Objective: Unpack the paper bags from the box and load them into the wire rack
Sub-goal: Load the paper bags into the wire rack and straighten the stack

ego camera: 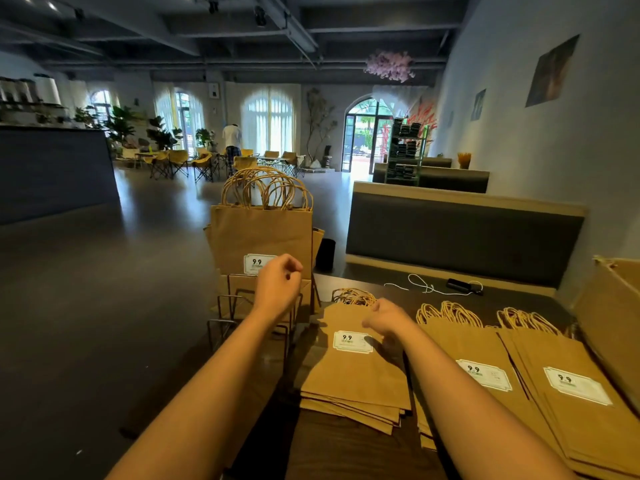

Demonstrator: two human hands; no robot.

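We saw the left hand (277, 285) raised in front of the wire rack (242, 306), its fingers loosely curled and holding nothing, just before the upright paper bags (261, 233) that already stood in the rack's far slots. The right hand (388, 322) hovered low over the nearest flat stack of bags (356, 372) on the dark table (346, 452), fingers relaxed; whether it touched the top bag we could not tell. Two more stacks (519, 375) lay to the right, beside the cardboard box (613, 317) at the table's edge.
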